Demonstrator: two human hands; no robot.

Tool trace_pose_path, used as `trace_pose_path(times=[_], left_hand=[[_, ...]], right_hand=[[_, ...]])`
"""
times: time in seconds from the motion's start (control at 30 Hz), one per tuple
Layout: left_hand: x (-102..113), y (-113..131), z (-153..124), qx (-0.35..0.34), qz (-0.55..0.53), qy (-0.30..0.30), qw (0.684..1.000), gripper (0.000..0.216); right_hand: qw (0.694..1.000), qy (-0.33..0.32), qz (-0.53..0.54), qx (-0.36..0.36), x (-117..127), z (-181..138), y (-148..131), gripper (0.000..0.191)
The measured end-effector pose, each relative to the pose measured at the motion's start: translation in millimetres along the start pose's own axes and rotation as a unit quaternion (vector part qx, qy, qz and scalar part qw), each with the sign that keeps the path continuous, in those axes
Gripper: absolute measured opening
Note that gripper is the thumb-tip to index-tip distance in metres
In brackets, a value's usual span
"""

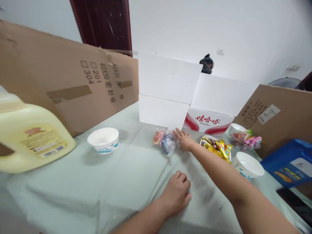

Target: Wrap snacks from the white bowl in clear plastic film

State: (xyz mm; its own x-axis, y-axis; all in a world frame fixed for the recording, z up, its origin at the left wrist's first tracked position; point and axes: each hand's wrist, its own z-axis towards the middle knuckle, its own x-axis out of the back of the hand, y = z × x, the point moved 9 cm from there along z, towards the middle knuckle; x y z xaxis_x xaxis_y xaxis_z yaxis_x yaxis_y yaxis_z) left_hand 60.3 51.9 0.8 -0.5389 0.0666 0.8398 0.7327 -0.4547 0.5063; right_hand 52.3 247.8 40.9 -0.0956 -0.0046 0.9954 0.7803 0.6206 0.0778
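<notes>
My right hand [184, 139] reaches far across the table, fingers stretched out and touching a small pile of wrapped candies [164, 140] in clear plastic. My left hand [176, 192] rests on the pale tablecloth [117, 182] near me, fingers curled into a loose fist with nothing seen in it. An empty white paper bowl [103, 139] stands to the left of the candies. A bowl of gold-wrapped snacks [217, 148] sits just right of my right wrist.
A big yellow detergent jug [31, 138] stands at the left. Cardboard sheets [70, 84] and white boxes [168, 91] wall off the back. On the right are an empty white bowl [248, 164], a bowl of pink-wrapped sweets [240, 134], and a blue package [290, 162].
</notes>
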Motion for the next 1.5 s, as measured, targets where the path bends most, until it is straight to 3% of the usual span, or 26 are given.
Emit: trace_pose_path(times=[0.2,0.4,0.5,0.6,0.67,0.77,0.87,0.97,1.03,1.17,1.27,1.37,1.43,1.5], left_hand=[[0,0,1,-0.005,0.007,-0.010,1.000,0.016],[5,4,1,-0.018,0.011,0.010,1.000,0.007],[18,3,0,-0.006,-0.019,0.081,0.996,0.011],[38,-2,-7,0.012,-0.032,0.199,0.979,0.024],[45,-2,-10,0.004,-0.019,0.240,0.971,0.035],[30,13,-6,-0.073,0.008,0.171,0.983,0.045],[12,26,-5,-0.132,0.027,0.083,0.987,0.038],[12,26,-4,-0.122,0.027,0.080,0.989,0.036],[14,28,-4,-0.127,0.021,0.085,0.988,0.037],[14,35,-7,-0.178,-0.014,0.083,0.980,0.038],[17,32,-7,-0.182,-0.073,0.107,0.975,0.031],[23,23,-7,-0.159,-0.102,0.142,0.972,0.046],[22,25,-8,-0.176,-0.087,0.127,0.972,0.058],[16,30,-9,-0.202,-0.050,0.090,0.974,0.060]], right_hand=[[1.000,-0.009,0.000,0.003,-17,2,-5,0.065],[1.000,0.002,-0.020,0.014,-15,-48,-18,0.041],[0.999,-0.015,-0.027,0.036,-19,-93,-29,0.033],[0.997,-0.022,-0.023,0.069,-24,-149,-43,0.028],[0.995,-0.013,-0.004,0.101,-24,-187,-54,0.028],[0.988,-0.025,0.046,0.144,-25,-233,-64,0.031],[0.985,-0.039,0.073,0.148,-24,-257,-52,0.036],[0.995,-0.003,0.045,0.087,-14,-261,-21,0.024],[0.997,0.065,0.030,0.033,2,-257,-3,0.024],[0.974,0.204,0.098,-0.018,26,-246,-3,0.021],[0.964,0.209,0.165,0.000,12,-228,-31,0.018],[0.948,0.220,0.230,0.008,-7,-214,-45,0.037],[0.920,0.253,0.300,0.012,-11,-214,-37,0.049],[0.890,0.291,0.351,0.010,-9,-224,-14,0.049]])
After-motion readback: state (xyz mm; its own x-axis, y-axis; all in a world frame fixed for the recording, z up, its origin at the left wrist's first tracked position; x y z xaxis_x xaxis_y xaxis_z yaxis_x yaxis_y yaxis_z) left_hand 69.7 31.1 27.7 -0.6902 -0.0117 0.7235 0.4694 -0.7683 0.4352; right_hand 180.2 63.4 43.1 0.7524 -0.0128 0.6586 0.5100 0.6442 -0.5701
